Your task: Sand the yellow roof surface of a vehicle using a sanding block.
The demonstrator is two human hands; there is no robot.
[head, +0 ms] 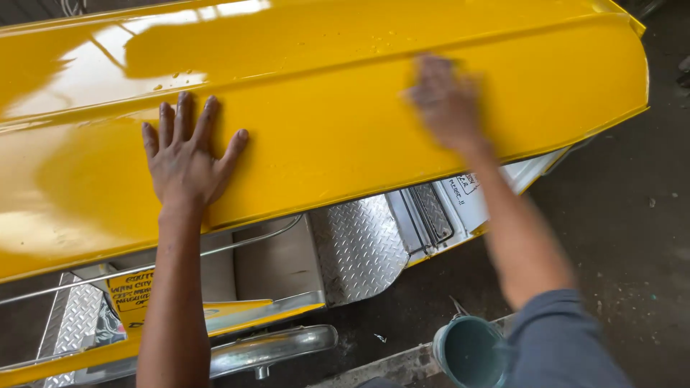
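Yellow roof panel [323,122], glossy, bears flat open left hand [185,154]; blurred right hand's [445,100] grip unclear.

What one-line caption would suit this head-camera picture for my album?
Left hand flat on a glossy yellow vehicle roof, blurred right hand on the same panel, teal bucket below.

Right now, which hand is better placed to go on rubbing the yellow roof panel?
The right hand, probably: it is blurred in motion on the yellow roof panel. The left hand lies flat with spread fingers, seemingly bracing.
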